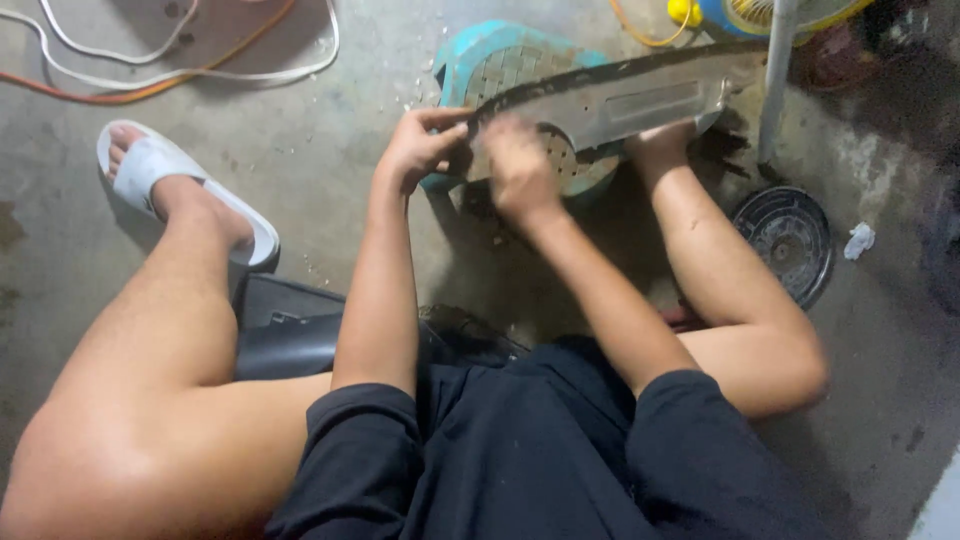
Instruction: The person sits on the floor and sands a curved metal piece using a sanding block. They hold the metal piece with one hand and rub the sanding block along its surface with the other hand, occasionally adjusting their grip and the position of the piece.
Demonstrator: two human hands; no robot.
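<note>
Down low, left hand (418, 148) pinching chainsaw bar's (610, 100) end, blurred right hand (518, 168) on it, grip unclear, turquoise stool (480, 60) beneath.

A grey concrete floor (330, 130) is filling the scene, stained and scattered with pale chips. White cables (200, 72) and an orange cord (120, 95) are looping across the far left. A round dark grille (790, 240) is lying flat at the right, with a crumpled white scrap (858, 240) just beside it. A yellow and blue fan (760, 15) is standing at the far right, where the light is falling off into shadow.
</note>
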